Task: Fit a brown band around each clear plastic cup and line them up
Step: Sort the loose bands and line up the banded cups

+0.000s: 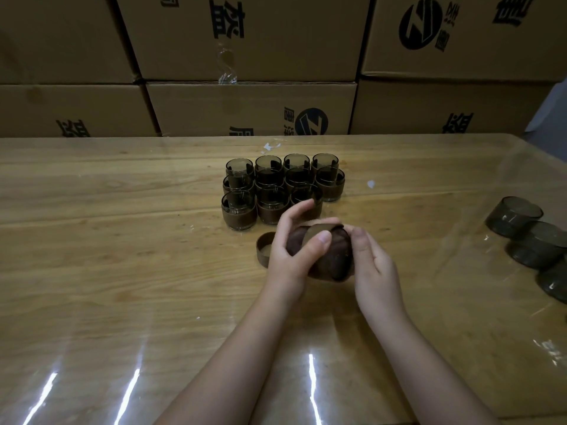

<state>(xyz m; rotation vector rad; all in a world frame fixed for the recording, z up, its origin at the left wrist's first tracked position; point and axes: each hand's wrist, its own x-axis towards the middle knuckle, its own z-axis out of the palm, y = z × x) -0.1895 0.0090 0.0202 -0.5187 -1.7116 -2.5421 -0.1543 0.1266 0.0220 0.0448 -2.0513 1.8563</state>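
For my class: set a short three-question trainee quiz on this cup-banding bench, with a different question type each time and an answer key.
1. Count: how many banded cups stand in the row nearest the hands?
2. True or false: the left hand and the right hand both hold the same cup.
3. Choose one: the loose brown band on the table lies
A) just beside the left hand
B) just beside the right hand
C) on top of the banded cups

Key: 1. three; 2. true; 3. A
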